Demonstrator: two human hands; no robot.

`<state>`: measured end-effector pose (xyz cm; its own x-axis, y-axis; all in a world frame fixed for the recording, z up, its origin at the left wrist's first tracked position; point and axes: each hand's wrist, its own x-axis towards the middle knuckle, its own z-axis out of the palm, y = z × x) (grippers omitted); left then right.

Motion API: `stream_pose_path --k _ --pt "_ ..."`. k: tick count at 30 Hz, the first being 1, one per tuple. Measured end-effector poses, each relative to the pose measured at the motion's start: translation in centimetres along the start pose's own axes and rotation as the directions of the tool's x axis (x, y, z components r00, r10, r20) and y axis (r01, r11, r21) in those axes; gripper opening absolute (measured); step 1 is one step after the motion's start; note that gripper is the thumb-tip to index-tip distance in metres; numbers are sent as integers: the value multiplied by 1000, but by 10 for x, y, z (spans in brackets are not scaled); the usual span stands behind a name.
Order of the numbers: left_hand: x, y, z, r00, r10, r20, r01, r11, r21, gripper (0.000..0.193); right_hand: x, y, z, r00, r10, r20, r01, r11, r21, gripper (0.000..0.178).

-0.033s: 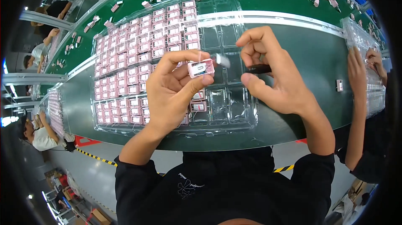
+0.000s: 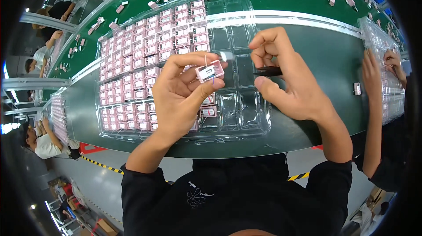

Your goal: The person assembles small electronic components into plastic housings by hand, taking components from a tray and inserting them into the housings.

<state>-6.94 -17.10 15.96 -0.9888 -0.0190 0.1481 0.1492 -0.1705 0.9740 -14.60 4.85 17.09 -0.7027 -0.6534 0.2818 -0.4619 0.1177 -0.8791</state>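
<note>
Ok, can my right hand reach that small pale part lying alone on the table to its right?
Probably yes: nothing seems to stand between your right hand and the small pale part, though the hand holds a dark object and a co-worker's arm is close beyond.

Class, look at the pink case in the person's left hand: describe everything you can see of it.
The pink case is a small, plastic-looking box, its open face turned toward the camera. Inside is a whitish part with a dark-edged oblong mark; thin strands, one bluish, show at the edges. Tilted, it is pinched between thumb and fingers of the left hand, above the clear tray. Finer detail is too small to tell.
</note>
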Motion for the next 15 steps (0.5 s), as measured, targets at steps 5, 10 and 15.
stream_pose_path --k 5,10,15 --pt "-3 0 7 992 106 -75 -94 984 149 32 -7 6 17 991 -65 -117 73 996 60 29" --pt "-5 -9 3 969 244 -47 -201 881 429 32 -5 -8 21 990 -50 -129 46 998 -39 27" --pt "-6 -13 3 950 312 -18 -253 804 538 34 -7 -8 25 997 -48 -66 45 998 -48 22"
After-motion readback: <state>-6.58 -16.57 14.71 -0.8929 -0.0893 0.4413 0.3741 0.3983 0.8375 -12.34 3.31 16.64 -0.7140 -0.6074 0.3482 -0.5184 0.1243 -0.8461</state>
